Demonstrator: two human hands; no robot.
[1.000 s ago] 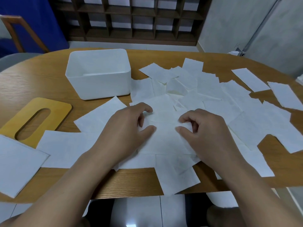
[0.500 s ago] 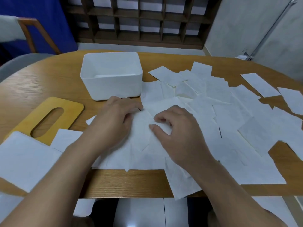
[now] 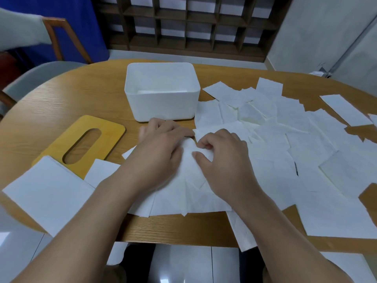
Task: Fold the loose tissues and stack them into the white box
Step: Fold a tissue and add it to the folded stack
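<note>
Both hands work one tissue [image 3: 188,160] at the table's [image 3: 61,103] near edge, the left hand [image 3: 159,152] pressing it flat with fingers together, the right hand [image 3: 222,158] pinching its fold, the white box [image 3: 163,105] just beyond the fingertips.

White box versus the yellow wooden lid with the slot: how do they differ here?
The white box stands upright as a deep open container; the yellow lid lies flat on the table, off the box. The box sits farther from the person, the lid nearer and to its left. A tissue corner overlaps the lid's near edge; the box holds a low white stack. Both have rounded corners.
</note>
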